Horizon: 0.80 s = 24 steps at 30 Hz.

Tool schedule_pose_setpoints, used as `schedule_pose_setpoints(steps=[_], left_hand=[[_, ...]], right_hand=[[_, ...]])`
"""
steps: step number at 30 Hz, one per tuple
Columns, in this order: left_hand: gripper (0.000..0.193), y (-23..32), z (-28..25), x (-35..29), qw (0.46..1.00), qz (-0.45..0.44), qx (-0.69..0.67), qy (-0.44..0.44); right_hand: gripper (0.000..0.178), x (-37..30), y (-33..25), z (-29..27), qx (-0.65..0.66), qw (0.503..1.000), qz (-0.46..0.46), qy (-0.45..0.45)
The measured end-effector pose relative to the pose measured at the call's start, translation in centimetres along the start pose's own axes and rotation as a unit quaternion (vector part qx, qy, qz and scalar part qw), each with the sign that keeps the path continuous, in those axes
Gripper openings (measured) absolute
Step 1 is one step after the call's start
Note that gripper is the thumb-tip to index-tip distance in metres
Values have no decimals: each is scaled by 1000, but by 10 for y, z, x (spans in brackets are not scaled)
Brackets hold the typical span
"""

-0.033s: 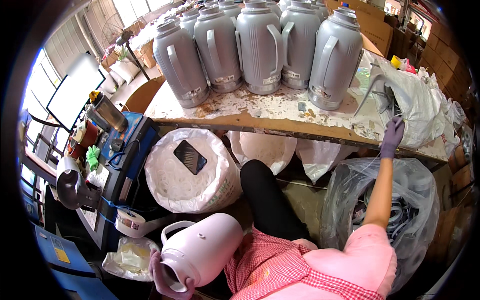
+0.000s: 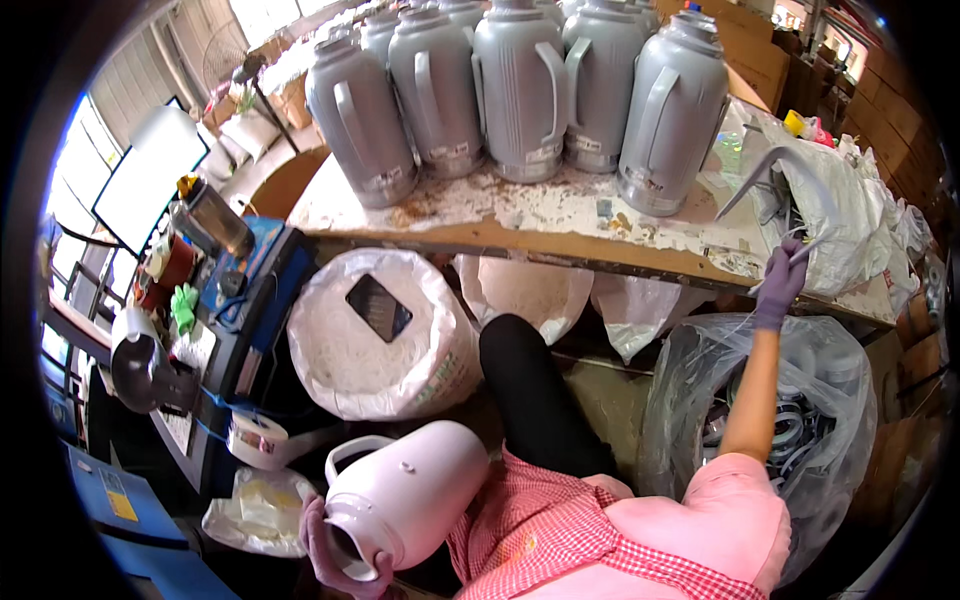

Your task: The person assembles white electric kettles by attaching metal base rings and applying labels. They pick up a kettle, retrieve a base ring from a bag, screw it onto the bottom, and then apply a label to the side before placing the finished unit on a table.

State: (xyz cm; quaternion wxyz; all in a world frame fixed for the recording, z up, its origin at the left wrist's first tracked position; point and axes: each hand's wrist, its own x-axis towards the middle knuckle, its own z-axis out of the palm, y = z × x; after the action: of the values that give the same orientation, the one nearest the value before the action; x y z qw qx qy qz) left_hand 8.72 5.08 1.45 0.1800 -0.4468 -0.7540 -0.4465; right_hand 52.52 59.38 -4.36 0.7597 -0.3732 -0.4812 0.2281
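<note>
On my lap at the lower left, a pale lilac-grey thermos flask body (image 2: pixel 415 490) lies tilted, its open mouth facing down and left. My left hand (image 2: pixel 345 555), in a purple glove, grips it around the mouth rim. At the right end of the table, my gloved right hand (image 2: pixel 782 280) is closed on one end of a thin, curved grey plastic carry handle (image 2: pixel 800 163). The handle arches over the opening of a white woven sack (image 2: pixel 855 215). More grey parts seem to be inside the sack, mostly hidden.
Several grey thermos flasks (image 2: pixel 518 100) stand upright on the worn table (image 2: pixel 480 235). A white sack of clear rings (image 2: pixel 375 370) holds a phone (image 2: pixel 379 307) on top. A clear plastic bag (image 2: pixel 675 400) of grey parts stands right; a tape roll (image 2: pixel 258 440) sits left.
My right hand has drawn slightly toward me and left, and the curved handle has come further out of the woven sack. My left hand and the flask body stay almost still.
</note>
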Motion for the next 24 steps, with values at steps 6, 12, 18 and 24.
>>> schedule_pose_setpoints(steps=[6, 12, 18, 24], left_hand=[[86, 30, 38, -18, 991, 87, -79, -57], [85, 46, 29, -49, 987, 154, -45, 11], [63, 46, 21, -53, 969, 203, -144, 4], [32, 53, 13, -38, 943, 143, -265, -144]], right_hand=[[30, -200, -140, 110, 249, 892, 272, -262], [36, -351, -184, 169, 463, 424, 692, -356], [30, -366, -208, 186, 255, 458, 712, -467], [43, -364, -231, 187, 257, 475, 558, -630]])
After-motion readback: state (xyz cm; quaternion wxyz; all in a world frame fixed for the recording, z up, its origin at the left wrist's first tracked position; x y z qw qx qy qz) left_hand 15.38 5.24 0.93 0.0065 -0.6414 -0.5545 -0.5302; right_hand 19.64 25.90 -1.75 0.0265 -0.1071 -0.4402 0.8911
